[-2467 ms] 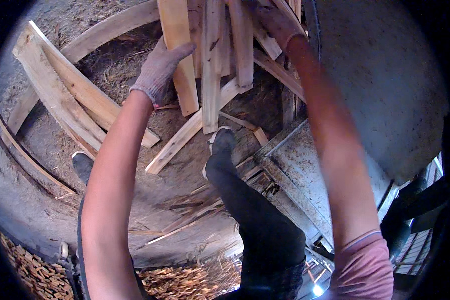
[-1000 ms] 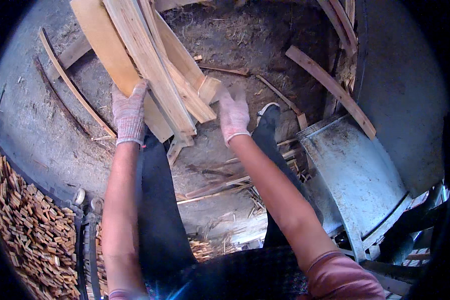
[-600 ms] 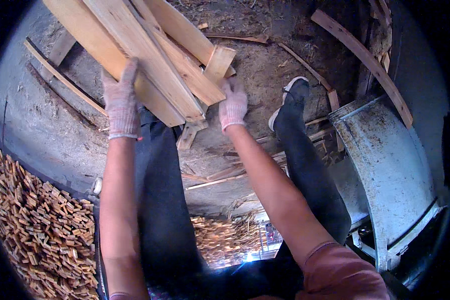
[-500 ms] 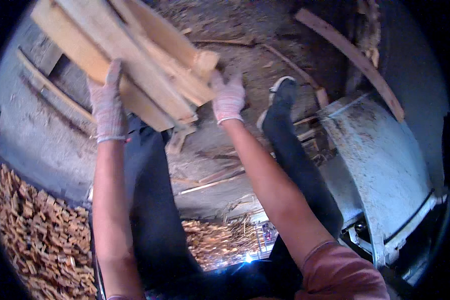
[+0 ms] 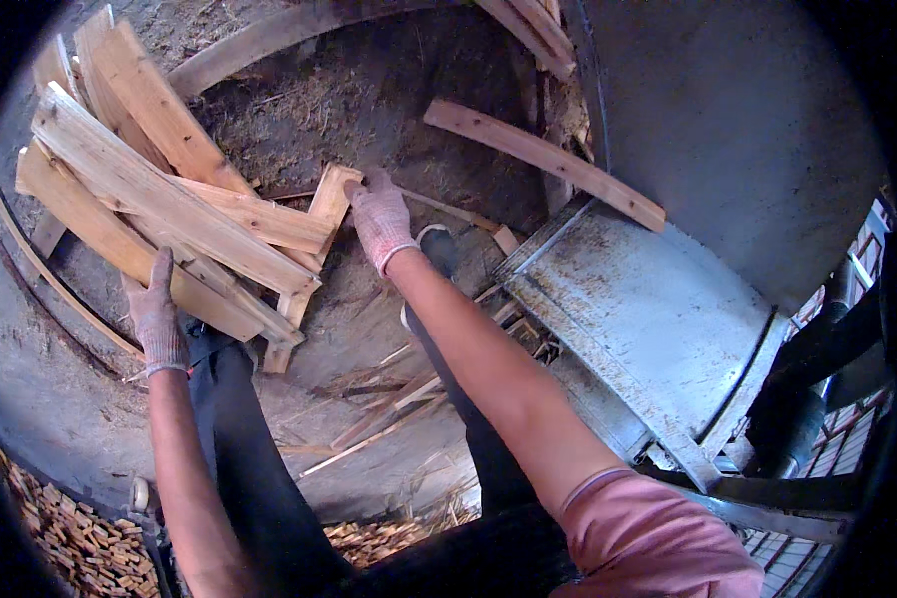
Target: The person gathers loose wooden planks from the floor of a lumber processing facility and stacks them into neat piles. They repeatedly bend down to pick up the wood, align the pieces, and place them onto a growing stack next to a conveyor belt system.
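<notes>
A loose stack of long wooden boards (image 5: 174, 199) lies fanned out at the left, some crossing others. My left hand (image 5: 156, 324), in a pale knitted glove, grips the near edge of the lowest front board (image 5: 130, 244), thumb on top and fingers partly hidden. My right hand (image 5: 379, 217), gloved alike, is closed on the end of a short angled board (image 5: 331, 199) at the stack's right end. Its fingertips are partly out of sight behind the wood.
A pale metal plate (image 5: 648, 319) of a machine stands at the right, with a loose plank (image 5: 548, 159) reaching over its far edge. Thin wood strips (image 5: 384, 414) litter the floor between my legs. Many small wood pieces (image 5: 80, 538) are heaped at the lower left.
The view has swung right, so the boards and both hands sit lower and further left in it. The boards look more spread out. My right hand has closed on a board end.
</notes>
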`<state>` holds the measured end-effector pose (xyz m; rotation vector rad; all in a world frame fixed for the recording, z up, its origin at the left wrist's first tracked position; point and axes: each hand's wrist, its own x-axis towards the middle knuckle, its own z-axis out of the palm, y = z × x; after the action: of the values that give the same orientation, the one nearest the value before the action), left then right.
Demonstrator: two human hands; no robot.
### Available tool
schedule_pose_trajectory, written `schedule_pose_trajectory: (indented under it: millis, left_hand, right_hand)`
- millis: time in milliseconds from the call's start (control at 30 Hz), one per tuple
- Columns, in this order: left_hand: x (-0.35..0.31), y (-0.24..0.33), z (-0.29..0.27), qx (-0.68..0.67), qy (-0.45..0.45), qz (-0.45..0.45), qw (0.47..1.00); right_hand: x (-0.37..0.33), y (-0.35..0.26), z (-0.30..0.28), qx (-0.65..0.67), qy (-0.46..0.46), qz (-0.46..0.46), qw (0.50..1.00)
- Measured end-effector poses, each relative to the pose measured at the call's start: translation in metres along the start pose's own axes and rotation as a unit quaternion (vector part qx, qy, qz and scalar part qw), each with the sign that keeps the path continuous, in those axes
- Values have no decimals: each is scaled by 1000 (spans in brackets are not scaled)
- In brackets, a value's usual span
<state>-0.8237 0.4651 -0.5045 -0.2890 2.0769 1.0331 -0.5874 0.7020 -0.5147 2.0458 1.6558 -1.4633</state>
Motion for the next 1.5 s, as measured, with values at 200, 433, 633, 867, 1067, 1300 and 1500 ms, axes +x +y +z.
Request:
schedule_pose_trajectory:
  millis: [200,433,633,867,1067,1300,1500]
  left_hand:
    - [-18,21,6,0,24,12,1000]
    - [-11,17,11,26,11,0,1000]
    - [-16,30,15,79,62,45,994]
    - [-2,31,11,70,67,68,993]
    - [-1,34,11,46,74,73,994]
    - [-1,34,16,-4,62,72,995]
    - [8,22,4,-14,86,80,993]
  right_hand:
    - [-15,-178,-13,63,65,-229,969]
    - [-5,-249,118,-205,-60,-412,886]
    - [21,-182,-20,-269,-33,-394,878]
    - [102,9,-284,-683,108,-97,715]
    - [79,4,-274,-574,-15,-178,799]
    - [29,-149,-141,-386,-211,-212,873]
    - [151,-182,-173,-604,125,-386,686]
